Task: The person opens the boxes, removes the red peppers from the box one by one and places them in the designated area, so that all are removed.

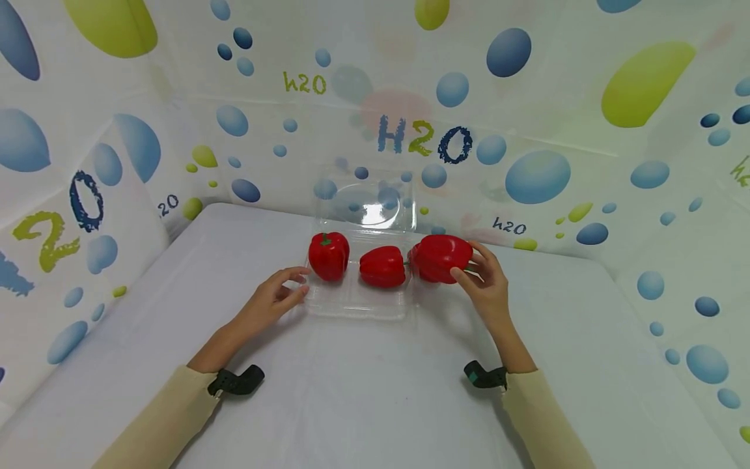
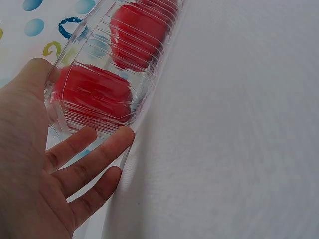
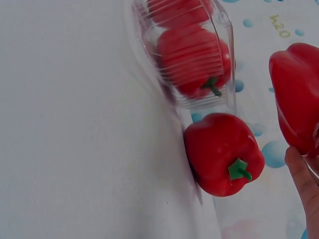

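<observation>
Beige sleeves (image 1: 164, 417) at lower left and lower right, black wrist cameras (image 1: 237, 380) at the cuffs. Left hand (image 1: 272, 299), left of centre: fingers spread by the clear box's (image 1: 357, 311) left end, probably to steady it; can't tell if contact is firm. Right hand (image 1: 491, 280), right of centre: thumb and fingertips pinch the held pepper (image 1: 443, 251) by its stem end, likely so the body stays clear of the fingers. Loose pepper (image 3: 217, 147) sits just right of the box, mostly hidden by the held one in the head view. Box, mid-frame, has two inside: middle pepper (image 1: 382, 267) on its side, stem right; left pepper (image 1: 329, 258) stem up. Lid (image 1: 404, 218) stands up behind, leaving the top accessible. Patterned sheet (image 1: 351, 39) across the back.
</observation>
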Motion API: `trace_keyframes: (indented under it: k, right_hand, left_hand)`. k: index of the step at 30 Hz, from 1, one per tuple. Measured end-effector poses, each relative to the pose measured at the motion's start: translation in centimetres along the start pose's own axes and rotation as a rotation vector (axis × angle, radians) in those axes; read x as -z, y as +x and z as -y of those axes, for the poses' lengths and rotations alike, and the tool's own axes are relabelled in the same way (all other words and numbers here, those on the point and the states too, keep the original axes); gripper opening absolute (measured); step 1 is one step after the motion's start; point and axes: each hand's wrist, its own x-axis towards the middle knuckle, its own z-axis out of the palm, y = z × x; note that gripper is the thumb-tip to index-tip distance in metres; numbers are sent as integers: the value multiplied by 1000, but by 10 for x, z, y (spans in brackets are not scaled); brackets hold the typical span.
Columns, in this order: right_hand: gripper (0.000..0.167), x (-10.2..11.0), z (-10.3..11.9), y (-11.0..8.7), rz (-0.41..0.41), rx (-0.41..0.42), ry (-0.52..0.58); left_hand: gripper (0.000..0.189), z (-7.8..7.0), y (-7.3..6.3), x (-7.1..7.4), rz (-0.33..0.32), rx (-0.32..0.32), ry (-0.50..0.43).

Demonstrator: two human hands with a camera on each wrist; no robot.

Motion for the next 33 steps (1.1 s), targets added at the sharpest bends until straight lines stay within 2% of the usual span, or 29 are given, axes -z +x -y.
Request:
trace_keyframes:
  k: [12,19,22,33]
  right_hand:
    - [58,13,-7,-1,-56,-51,-28]
    - [59,27,-35,5,-100,-66,-31]
    - [59,30,-40,7,-118,-77,-37]
    - [60,39,-45,7,-159,-103,-55]
  left_hand:
    - [41,1,1,0,2,-7,9]
    - [41,2,2,0,2,-8,8]
    - [41,3,2,0,-1,-9,11]
    - [41,2,2,-1,-3,7,19]
